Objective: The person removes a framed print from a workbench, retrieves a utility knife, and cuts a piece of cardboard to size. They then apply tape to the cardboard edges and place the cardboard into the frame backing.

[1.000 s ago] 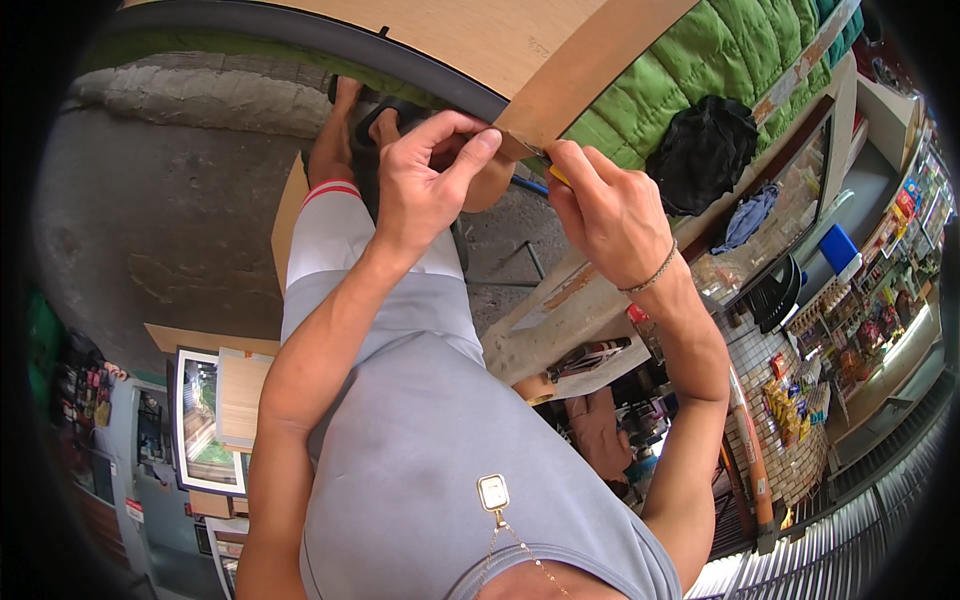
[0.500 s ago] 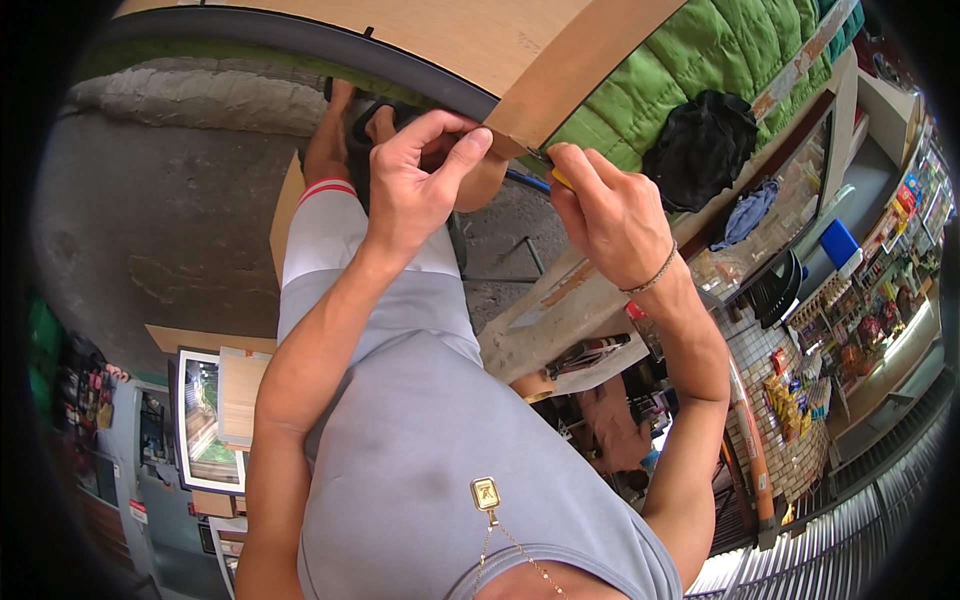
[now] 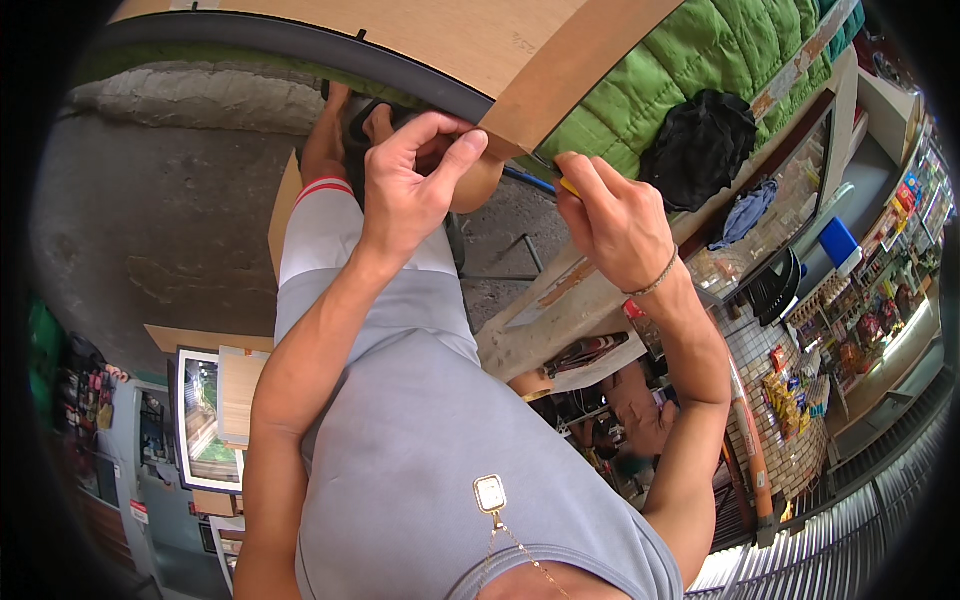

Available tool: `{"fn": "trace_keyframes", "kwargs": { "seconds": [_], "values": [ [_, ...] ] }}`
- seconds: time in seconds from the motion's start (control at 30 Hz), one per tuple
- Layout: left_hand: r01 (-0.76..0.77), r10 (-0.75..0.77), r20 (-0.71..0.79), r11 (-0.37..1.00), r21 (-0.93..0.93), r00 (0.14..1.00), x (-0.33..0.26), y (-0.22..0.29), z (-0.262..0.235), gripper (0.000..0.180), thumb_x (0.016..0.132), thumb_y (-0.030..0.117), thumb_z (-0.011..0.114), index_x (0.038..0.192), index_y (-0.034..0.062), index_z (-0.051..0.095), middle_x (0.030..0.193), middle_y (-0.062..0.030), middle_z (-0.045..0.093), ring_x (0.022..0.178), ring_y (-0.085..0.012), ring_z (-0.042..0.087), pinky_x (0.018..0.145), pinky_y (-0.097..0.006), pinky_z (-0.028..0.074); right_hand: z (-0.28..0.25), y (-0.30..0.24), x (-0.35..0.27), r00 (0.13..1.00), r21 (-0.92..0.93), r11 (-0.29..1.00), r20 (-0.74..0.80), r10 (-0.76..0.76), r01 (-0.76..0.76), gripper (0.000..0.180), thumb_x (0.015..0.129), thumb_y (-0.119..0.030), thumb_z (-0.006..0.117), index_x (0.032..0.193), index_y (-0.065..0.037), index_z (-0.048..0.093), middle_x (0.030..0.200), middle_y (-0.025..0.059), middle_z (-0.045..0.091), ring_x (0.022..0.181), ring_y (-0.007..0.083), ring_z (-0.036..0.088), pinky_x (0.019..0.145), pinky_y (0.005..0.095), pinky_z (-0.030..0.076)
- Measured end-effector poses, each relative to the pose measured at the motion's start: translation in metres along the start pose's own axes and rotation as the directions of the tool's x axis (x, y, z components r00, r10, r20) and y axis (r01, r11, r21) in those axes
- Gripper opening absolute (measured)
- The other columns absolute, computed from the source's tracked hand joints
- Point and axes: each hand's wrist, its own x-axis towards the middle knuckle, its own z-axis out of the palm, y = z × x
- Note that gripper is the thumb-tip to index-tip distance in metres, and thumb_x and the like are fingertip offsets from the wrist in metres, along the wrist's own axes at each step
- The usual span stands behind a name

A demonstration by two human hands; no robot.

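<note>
A flat wooden board (image 3: 400, 35) with a dark frame edge (image 3: 300, 52) lies at the top of the view. A wide strip of brown tape (image 3: 570, 75) runs along its right side down to the near corner. My left hand (image 3: 408, 195) pinches the tape's loose end between thumb and fingers at that corner. Just right of the corner, my right hand (image 3: 625, 225) is closed around a small yellow cutter (image 3: 569, 187). The cutter's dark tip points at the tape's cut edge; whether they touch is hard to tell.
A green quilted cover (image 3: 615, 115) lies under the board, with a black cloth (image 3: 700, 150) on it. A tape roll (image 3: 533, 385) sits below my right forearm, near another person (image 3: 637, 405). A framed picture (image 3: 200, 415) stands left; packed shelves (image 3: 880, 290) line the right.
My right hand has moved slightly right and down with the cutter, away from the tape's corner. My left hand has shifted slightly left, still pinching the tape.
</note>
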Motion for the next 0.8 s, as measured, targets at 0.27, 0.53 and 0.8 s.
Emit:
{"fn": "trace_keyframes", "kwargs": {
  "seconds": [0.27, 0.53, 0.8],
  "values": [
    [0.016, -0.016, 0.01, 0.999, 0.041, 1.0, -0.001, 0.005, 0.0, 0.012, 0.09, 0.008, 0.066, 0.099, -0.0007, 0.064, 0.086, -0.0001, 0.066, 0.078, -0.0027, 0.058, 0.069, -0.018, 0.042, 0.0, 0.004, -0.006, 1.0, 0.01, 1.0, 0.01, 0.021, -0.021, 0.026, 0.079, 0.001, 0.063, 0.105, -0.002, 0.056, 0.079, 0.0142, 0.059, 0.061, 0.0337, 0.061, 0.053, 0.04, 0.048],
    [0.118, -0.156, 0.131, 0.96, 0.255, 0.979, -0.008, 0.028, -0.007, 0.025, 0.089, 0.007, 0.066, 0.11, -0.0032, 0.058, 0.064, 0.0037, 0.057, 0.058, 0.0004, 0.047, 0.053, -0.017, 0.034, -0.007, 0.019, -0.027, 0.985, 0.158, 0.982, -0.123, 0.124, -0.104, 0.042, 0.082, -0.002, 0.062, 0.122, -0.004, 0.051, 0.091, 0.0154, 0.061, 0.078, 0.0325, 0.063, 0.069, 0.0357, 0.052],
    [0.147, -0.326, 0.401, 0.897, 0.416, 0.856, -0.043, 0.079, -0.006, 0.096, 0.08, 0.005, 0.069, 0.153, 0.0052, 0.006, 0.062, 0.0005, 0.057, 0.054, -0.0035, 0.048, 0.052, -0.02, 0.04, -0.063, 0.089, -0.028, 0.763, -0.009, 0.95, -0.599, 0.244, -0.311, 0.065, 0.075, 0.014, 0.044, 0.139, -0.001, 0.039, 0.109, 0.0245, 0.053, 0.099, 0.0408, 0.056, 0.087, 0.0437, 0.047]
  ]
}}
